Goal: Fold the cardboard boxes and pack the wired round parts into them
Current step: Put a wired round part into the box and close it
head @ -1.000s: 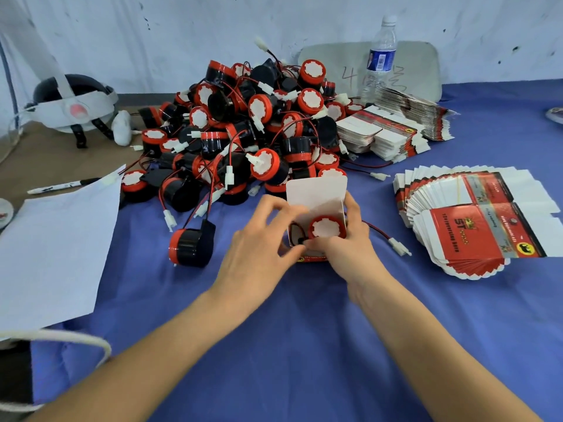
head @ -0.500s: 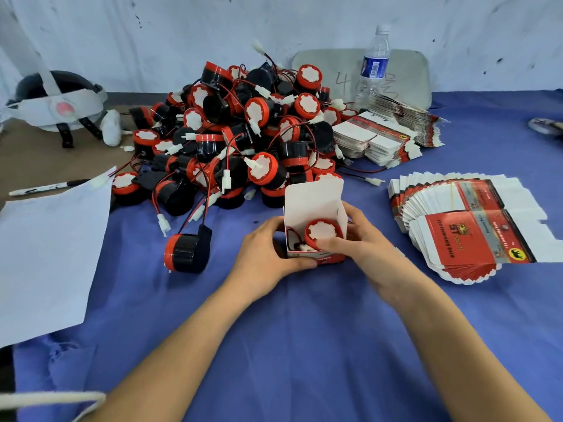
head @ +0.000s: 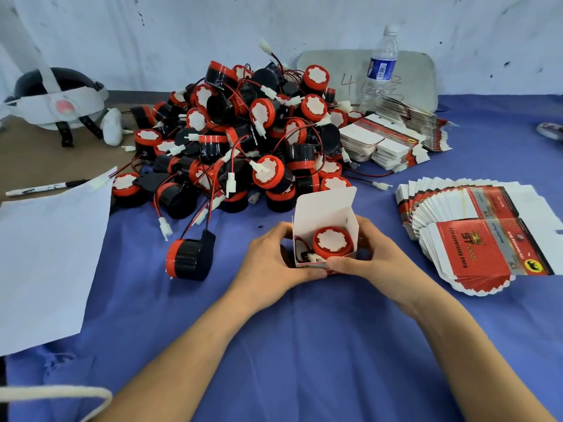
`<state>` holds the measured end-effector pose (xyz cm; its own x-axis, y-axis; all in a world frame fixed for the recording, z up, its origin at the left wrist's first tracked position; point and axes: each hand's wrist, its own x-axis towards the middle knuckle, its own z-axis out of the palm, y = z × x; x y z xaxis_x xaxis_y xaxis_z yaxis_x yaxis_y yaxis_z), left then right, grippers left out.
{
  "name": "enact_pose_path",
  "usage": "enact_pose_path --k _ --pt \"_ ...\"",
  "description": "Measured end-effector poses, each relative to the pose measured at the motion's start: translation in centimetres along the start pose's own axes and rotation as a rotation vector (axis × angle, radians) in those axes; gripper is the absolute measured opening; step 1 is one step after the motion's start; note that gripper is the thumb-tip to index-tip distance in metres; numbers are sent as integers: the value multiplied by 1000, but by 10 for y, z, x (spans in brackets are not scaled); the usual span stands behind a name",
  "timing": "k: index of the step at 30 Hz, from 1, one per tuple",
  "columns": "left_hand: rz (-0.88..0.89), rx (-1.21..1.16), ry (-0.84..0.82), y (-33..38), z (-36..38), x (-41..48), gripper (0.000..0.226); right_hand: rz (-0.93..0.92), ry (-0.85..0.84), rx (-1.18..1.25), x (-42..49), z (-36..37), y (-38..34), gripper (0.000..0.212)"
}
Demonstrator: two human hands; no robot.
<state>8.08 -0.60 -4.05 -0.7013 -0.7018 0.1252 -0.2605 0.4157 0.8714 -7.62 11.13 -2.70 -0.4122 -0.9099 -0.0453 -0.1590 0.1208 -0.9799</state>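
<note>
Head view. Found folded box standing on the blue cloth, just on the near side of the pile of wired round parts, with lid flap upright and open at the far side. Saw one round part seated inside, red rim and white face up. Recorded left hand curled round the box's left wall and right hand curled round its right wall, thumb pressed on the near edge; both gripping the box, nothing else held.

Compared with a second earlier: wire and white connector no longer trailing to the right across the cloth, now tucked inside at the part's left. Judged the loading step finished for this box; judged closing of side tabs and lid to be next.

Noted fanned flat boxes to the right, a second stack far right of the pile, and one loose part near left.
</note>
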Motion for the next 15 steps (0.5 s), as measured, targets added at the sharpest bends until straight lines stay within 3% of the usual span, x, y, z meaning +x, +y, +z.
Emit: enact_pose_path --k 5,15 --pt "-9 -5 -53 1 1 -2 55 1 -79 -40 1 -11 -1 68" --pt "3 16 -47 1 2 -1 57 -84 -16 -116 2 -4 5 57"
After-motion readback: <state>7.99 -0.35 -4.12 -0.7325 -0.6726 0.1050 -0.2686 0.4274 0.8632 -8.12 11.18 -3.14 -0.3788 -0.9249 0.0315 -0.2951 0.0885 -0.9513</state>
